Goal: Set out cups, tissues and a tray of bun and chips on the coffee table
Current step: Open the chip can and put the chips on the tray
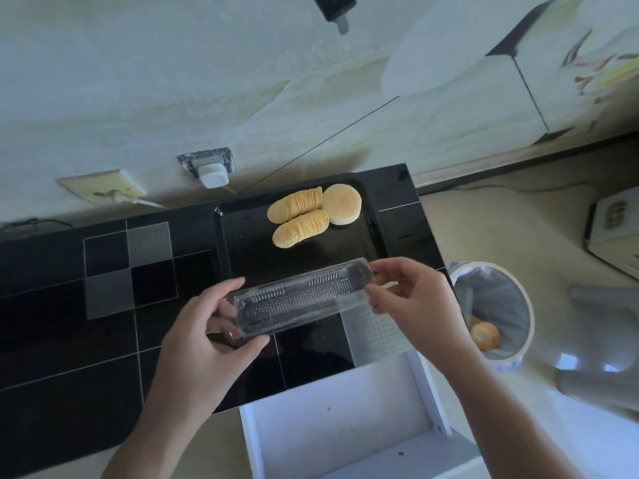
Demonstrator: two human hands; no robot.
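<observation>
A black tray (242, 250) lies on the black tiled counter (69, 326). On its far part rest two rows of stacked chips (298, 216) and a round pale bun (342, 203) beside them. Just above the tray's near edge I hold a long, clear, empty plastic chip container (299, 300). My left hand (207, 337) grips its left end with thumb on top. My right hand (411, 299) pinches its right end.
A bin (518, 305) lined with a bag stands on the floor at the right, with a round orange-brown item inside. An open white drawer (332, 423) juts out below the counter. Wall sockets with a plug sit behind the counter.
</observation>
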